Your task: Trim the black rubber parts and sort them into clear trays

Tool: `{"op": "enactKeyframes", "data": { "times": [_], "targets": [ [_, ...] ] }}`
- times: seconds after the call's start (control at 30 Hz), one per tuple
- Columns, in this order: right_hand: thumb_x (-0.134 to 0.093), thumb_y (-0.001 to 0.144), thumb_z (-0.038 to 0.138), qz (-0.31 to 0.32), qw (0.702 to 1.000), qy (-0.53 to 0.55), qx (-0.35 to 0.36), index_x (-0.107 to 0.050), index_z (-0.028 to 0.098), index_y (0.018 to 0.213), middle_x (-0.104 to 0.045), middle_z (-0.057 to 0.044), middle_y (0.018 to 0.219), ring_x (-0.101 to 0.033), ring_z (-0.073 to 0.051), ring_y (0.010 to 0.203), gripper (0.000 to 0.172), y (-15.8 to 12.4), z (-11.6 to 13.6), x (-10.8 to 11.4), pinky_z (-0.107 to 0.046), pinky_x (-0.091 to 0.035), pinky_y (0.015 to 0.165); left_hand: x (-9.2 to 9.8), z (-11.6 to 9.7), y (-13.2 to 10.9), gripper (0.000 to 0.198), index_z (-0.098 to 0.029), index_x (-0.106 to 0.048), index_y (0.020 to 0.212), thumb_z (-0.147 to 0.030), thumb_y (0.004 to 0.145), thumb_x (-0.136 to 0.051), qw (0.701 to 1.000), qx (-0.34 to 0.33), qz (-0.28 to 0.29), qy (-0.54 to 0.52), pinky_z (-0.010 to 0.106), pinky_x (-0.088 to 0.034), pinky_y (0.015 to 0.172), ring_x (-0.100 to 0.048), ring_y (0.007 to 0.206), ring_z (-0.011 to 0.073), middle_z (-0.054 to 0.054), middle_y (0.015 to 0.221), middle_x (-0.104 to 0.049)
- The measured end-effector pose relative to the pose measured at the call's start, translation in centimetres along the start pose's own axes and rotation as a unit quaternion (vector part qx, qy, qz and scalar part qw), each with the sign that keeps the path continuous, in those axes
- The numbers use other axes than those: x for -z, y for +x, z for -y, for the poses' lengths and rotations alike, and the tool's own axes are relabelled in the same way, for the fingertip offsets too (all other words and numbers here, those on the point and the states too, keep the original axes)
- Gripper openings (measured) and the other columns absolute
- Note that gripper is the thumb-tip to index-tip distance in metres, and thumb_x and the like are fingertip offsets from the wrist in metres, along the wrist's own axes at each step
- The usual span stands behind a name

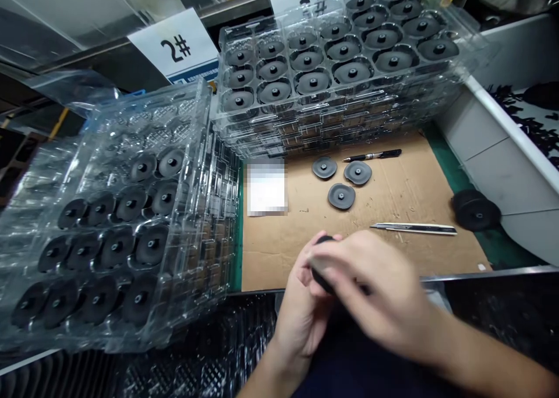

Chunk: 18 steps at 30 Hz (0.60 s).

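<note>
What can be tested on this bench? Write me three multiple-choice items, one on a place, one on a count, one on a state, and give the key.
1. Where does the slim steel utility knife lie?
A. On the flat brown cardboard sheet
B. Inside a clear plastic tray
C. On the floor

2. How many round black discs lie loose on the cardboard?
A. Two
B. Three
C. Five

3. What are the person's left hand and right hand doing?
A. Resting flat on the cardboard
B. Gripping the knife
C. Holding a black piece between them

1 A: the knife lies on the cardboard.
2 B: three lie grouped together.
3 C: black shows between the fingers.
</note>
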State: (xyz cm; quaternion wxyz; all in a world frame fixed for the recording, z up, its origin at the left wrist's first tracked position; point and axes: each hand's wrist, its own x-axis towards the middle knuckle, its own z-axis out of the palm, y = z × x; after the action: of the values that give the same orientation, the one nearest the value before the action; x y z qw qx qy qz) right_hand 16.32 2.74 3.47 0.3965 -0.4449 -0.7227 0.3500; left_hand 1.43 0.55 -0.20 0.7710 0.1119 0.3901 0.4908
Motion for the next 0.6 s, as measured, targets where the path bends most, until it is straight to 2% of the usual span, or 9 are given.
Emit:
{"op": "enactKeyframes", "data": {
  "times": [0.07,0.13,0.17,0.27,0.3,0.37,0.43,0.53,0.6],
  "targets": [
    [-0.046,0.088,0.011,0.056,0.997,0.005,0.047,-0.057,0.016,0.11,-0.064,-0.005,0.093,-0.056,-0.016,0.084,0.026,0.4,0.6,-0.7,-0.032,-0.046,0.081,0.0,-0.2,-0.1,0.054,-0.026,-0.057,0.12,-0.033,0.069,-0.075,1.0,-0.012,-0.009,0.004,0.035,-0.041,0.103,-0.055,0.117,0.0254,0.006,0.122,-0.061],
    [-0.045,0.087,0.01,0.123,0.991,0.01,0.054,-0.058,0.015,0.107,-0.064,-0.005,0.092,-0.055,-0.015,0.083,0.024,1.0,0.6,-1.0,-0.031,-0.046,0.08,0.0,-0.2,-0.2,0.06,-0.027,-0.059,0.117,-0.033,0.061,-0.08,0.999,-0.038,-0.021,0.01,0.034,-0.045,0.099,-0.057,0.113,0.0256,0.005,0.121,-0.062],
    [-0.045,0.088,0.01,0.128,0.99,0.001,0.058,-0.059,0.015,0.105,-0.064,-0.005,0.091,-0.055,-0.015,0.081,0.023,1.2,0.5,-1.1,-0.03,-0.046,0.077,-0.1,-0.2,-0.2,0.064,-0.027,-0.059,0.117,-0.034,0.058,-0.082,0.998,-0.048,-0.028,0.017,0.033,-0.045,0.098,-0.057,0.113,0.0257,0.005,0.12,-0.062],
    [-0.044,0.088,0.011,0.032,0.994,-0.045,0.089,-0.058,0.011,0.106,-0.063,-0.007,0.086,-0.054,-0.016,0.078,0.023,1.6,0.4,-0.8,-0.033,-0.045,0.073,-0.5,-0.1,-0.3,0.064,-0.024,-0.061,0.115,-0.037,0.056,-0.082,0.998,-0.043,-0.025,0.038,0.034,-0.041,0.103,-0.053,0.118,0.0259,0.006,0.118,-0.064],
    [-0.044,0.087,0.011,0.02,0.994,-0.046,0.102,-0.057,0.011,0.108,-0.063,-0.007,0.087,-0.054,-0.017,0.08,0.024,1.4,0.4,-0.6,-0.033,-0.045,0.074,-0.6,-0.2,-0.4,0.063,-0.024,-0.061,0.115,-0.037,0.056,-0.082,0.998,-0.039,-0.012,0.037,0.034,-0.04,0.104,-0.054,0.117,0.0261,0.006,0.118,-0.064],
    [-0.046,0.087,0.009,0.06,0.992,-0.021,0.108,-0.056,0.013,0.11,-0.063,-0.006,0.089,-0.054,-0.015,0.082,0.026,0.5,0.3,0.0,-0.031,-0.044,0.077,-0.7,-0.4,-0.4,0.063,-0.025,-0.061,0.115,-0.037,0.056,-0.082,0.999,-0.037,0.02,0.022,0.036,-0.042,0.102,-0.057,0.113,0.0262,0.005,0.118,-0.064],
    [-0.047,0.086,0.008,0.109,0.991,-0.01,0.074,-0.056,0.016,0.109,-0.062,-0.003,0.087,-0.053,-0.013,0.079,0.025,-0.7,0.2,0.7,-0.027,-0.044,0.074,-0.7,-0.7,-0.4,0.064,-0.027,-0.061,0.115,-0.035,0.055,-0.082,0.998,-0.038,0.041,0.007,0.035,-0.045,0.098,-0.059,0.109,0.0256,0.004,0.118,-0.064],
    [-0.046,0.087,0.008,0.069,0.994,-0.082,0.011,-0.056,0.016,0.108,-0.06,-0.003,0.084,-0.051,-0.012,0.075,0.024,-1.1,0.1,1.6,-0.026,-0.041,0.07,-1.2,-0.8,-0.4,0.062,-0.025,-0.063,0.113,-0.035,0.055,-0.083,0.999,-0.026,0.033,-0.006,0.029,-0.046,0.094,-0.061,0.105,0.0212,0.004,0.115,-0.065],
    [-0.047,0.088,0.01,0.034,0.989,-0.132,0.054,-0.057,0.016,0.108,-0.059,-0.004,0.083,-0.05,-0.014,0.076,0.023,-0.3,0.0,1.8,-0.029,-0.039,0.07,-1.9,-0.8,-0.6,0.054,-0.023,-0.065,0.11,-0.034,0.06,-0.081,1.0,-0.007,0.019,-0.02,0.023,-0.046,0.093,-0.063,0.101,0.0163,0.002,0.108,-0.068]
  ]
}}
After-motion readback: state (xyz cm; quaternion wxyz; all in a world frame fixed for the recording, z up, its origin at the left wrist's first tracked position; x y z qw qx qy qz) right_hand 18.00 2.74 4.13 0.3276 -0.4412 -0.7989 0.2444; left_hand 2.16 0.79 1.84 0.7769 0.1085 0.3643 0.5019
